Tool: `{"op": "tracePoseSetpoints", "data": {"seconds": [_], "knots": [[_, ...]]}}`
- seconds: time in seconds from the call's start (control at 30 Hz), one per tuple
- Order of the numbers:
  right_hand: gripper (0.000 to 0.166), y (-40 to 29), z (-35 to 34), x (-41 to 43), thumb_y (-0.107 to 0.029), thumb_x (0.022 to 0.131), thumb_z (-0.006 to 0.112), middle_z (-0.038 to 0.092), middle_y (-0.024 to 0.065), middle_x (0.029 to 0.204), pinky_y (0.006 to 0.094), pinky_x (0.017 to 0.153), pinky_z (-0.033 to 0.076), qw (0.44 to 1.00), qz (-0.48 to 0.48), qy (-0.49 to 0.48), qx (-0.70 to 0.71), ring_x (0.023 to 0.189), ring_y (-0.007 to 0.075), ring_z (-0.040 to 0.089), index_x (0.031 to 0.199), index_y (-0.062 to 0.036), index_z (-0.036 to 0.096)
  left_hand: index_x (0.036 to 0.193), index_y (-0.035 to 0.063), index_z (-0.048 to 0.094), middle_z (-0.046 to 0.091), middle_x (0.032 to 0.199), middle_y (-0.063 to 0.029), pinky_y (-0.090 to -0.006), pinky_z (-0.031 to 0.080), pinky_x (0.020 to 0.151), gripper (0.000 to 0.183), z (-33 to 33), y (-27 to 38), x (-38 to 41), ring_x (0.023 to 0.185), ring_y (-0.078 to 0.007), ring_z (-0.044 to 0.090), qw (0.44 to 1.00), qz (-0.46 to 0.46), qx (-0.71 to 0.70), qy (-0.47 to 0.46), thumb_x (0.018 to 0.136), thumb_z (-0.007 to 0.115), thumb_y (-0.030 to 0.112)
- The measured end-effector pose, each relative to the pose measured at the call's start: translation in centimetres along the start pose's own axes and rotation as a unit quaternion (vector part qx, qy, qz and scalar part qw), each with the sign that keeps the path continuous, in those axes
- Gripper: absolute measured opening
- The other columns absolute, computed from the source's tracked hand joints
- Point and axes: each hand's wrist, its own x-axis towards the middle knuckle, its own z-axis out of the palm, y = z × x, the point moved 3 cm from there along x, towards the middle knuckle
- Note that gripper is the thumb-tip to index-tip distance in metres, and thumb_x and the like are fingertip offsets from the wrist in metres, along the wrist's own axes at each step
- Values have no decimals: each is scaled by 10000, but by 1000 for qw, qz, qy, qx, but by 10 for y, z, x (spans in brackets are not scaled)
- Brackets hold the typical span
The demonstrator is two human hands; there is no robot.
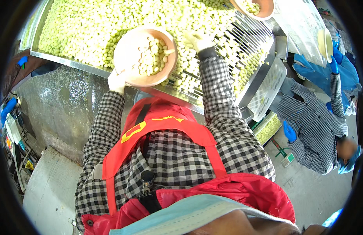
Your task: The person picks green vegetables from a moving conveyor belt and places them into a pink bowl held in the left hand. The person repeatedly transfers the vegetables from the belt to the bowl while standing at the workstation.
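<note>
In the head view my gloved left hand (116, 80) grips the near left rim of a round, pinkish-orange bowl (168, 70). Inside lies a small heap of pale green oval pieces (153, 60), fruits or beans. My gloved right hand (199, 41) is just right of the bowl, its fingers among the loose green pieces (81, 35) spread over a metal sorting table (73, 62). Glare washes out these fingers, so whether they pinch anything is unclear. Parallel metal bars (250, 29) show under the pieces on the right.
Another bowl (268, 10) holding green pieces stands at the far right. White perforated crates (266, 88) are beside the table's right end, with a filled green-piece container (268, 127) below. A co-worker in blue gloves (290, 132) stands at right, near a pale bowl (328, 45).
</note>
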Motion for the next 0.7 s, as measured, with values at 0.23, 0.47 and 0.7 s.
{"op": "tracePoseSetpoints", "data": {"seconds": [0.23, 0.47, 0.7], "knots": [[397, -9, 7, 51, -402, 923, 646, 689, 154, 1204, 404, 962, 513, 732, 104, 192, -646, 1119, 268, 653, 1243, -168, 671, 1193, -32, 653, 687, 1091, -72, -293, 510, 867, 356, -1, 1, -1, 958, -150, 630, 994, 55, 95, -15, 844, 701, 19], [353, -10, -24, 30, -253, 877, 699, 725, 160, 1072, 347, 831, 564, 852, 55, 250, -457, 898, 226, 716, 1140, -17, 686, 1162, -22, 667, 679, 1064, -54, -288, 505, 869, 329, 13, -1, -9, 968, -144, 619, 992, 40, 121, -15, 841, 709, 36], [373, 6, -6, -31, -280, 901, 679, 728, 180, 1029, 323, 812, 565, 946, -11, 117, -303, 875, 220, 719, 1137, 9, 686, 1216, -36, 626, 669, 1113, -79, -302, 519, 879, 334, 13, 2, -12, 977, -161, 636, 996, 39, 71, -23, 882, 623, -9]]}}
